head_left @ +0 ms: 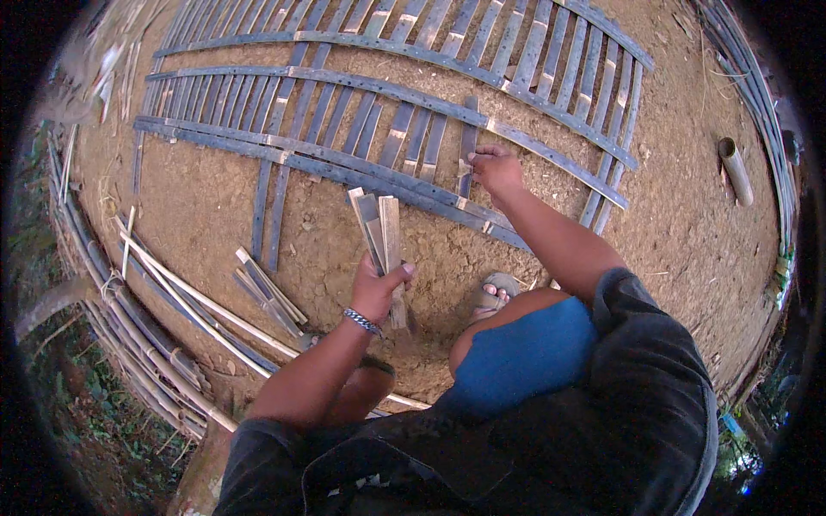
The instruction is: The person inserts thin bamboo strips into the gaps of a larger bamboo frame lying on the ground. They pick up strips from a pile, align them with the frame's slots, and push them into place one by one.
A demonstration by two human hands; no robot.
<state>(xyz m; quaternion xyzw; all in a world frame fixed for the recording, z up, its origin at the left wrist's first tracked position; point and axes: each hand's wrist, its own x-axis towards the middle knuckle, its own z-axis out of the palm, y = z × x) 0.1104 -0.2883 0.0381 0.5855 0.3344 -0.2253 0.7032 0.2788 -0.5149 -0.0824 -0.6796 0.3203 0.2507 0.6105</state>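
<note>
My left hand (372, 291) is closed around a bundle of short split-bamboo slats (389, 225), held upright above the ground. Farther forward and to the right, my right hand (498, 171) pinches a single dark bamboo slat (469, 133) near its lower part. That slat crosses the nearer lattice panel (379, 86), between its two long bamboo rails. Several similar slats stand side by side to its left in the same panel. My fingertips partly cover the slat, and its exact fit against the lower rail (396, 182) cannot be made out.
Another slatted bamboo panel (404, 53) lies beyond. Loose slats (271, 288) rest on the dirt left of my feet. Long bamboo poles (146, 344) are stacked at the left; dark strips (761, 112) run along the right edge near a short bamboo tube (736, 170).
</note>
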